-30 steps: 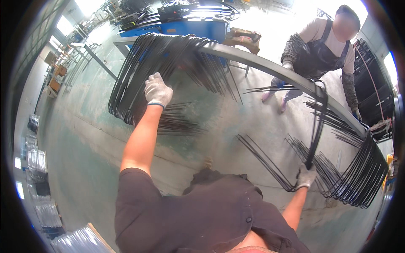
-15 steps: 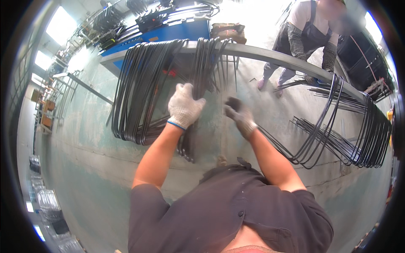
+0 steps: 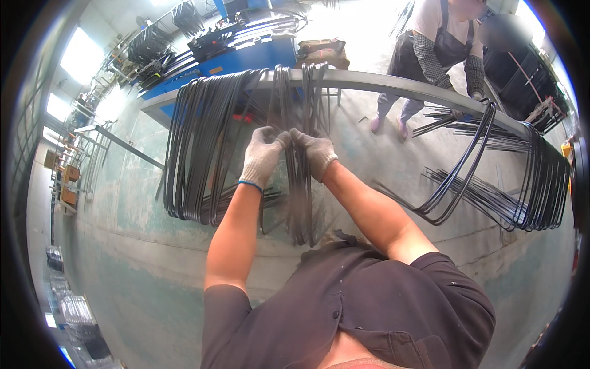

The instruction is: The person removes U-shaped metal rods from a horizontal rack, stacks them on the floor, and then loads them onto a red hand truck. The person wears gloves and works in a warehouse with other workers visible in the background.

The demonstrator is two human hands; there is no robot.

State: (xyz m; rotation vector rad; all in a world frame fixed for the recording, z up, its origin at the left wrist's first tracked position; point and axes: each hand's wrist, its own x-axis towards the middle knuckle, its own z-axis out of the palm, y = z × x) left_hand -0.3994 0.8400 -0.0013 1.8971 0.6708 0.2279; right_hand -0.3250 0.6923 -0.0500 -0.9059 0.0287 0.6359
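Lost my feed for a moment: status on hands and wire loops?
Left hand and right hand, gloved, both gripping the middle wire bundle hanging from the rail. Co-worker at far side.

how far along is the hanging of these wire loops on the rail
Done: a big batch of black loops hangs on the grey rail, another batch at right. In hand: left hand and right hand grip the middle bundle. Left: how many remain is not visible.

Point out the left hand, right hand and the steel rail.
left hand point(image 3: 261, 154), head view, back of the glove
right hand point(image 3: 314, 152), head view, back of the glove
rail point(image 3: 393, 85), head view, bare top face
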